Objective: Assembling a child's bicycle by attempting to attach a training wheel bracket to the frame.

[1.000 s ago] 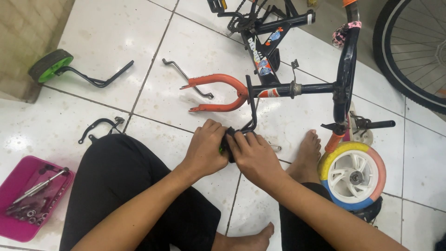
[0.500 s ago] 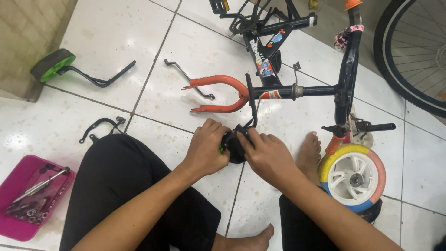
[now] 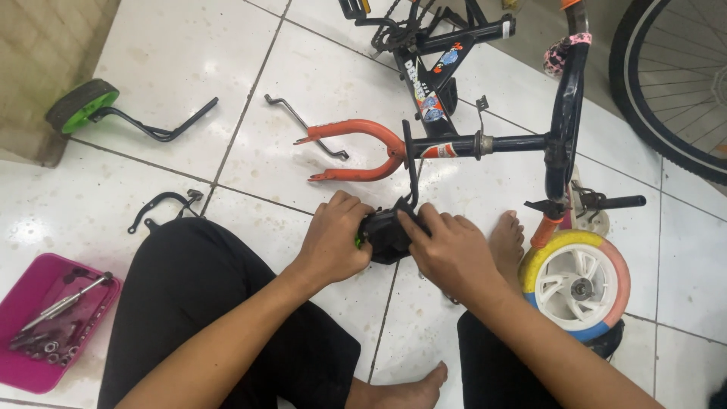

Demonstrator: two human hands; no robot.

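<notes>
Black and small, with a green edge, the training wheel (image 3: 388,236) sits clamped between both hands just above my lap, over the white tiled floor (image 3: 151,45). I see my left hand (image 3: 333,241) closed around its left side and my right hand (image 3: 448,250) closed on its right, fingers (image 3: 415,226) laid across the top. A thin black metal bracket (image 3: 411,170) rises from the wheel to the black bicycle frame (image 3: 485,142) lying on the floor; whether the two are joined I cannot tell. Just beyond my hands lies the orange steel fork (image 3: 356,136). By my right foot stands a multicoloured plastic wheel (image 3: 577,284). Far left, a second green-rimmed training wheel on its black arm (image 3: 113,113). At lower left, a pink plastic tray (image 3: 45,333) holds tools.
</notes>
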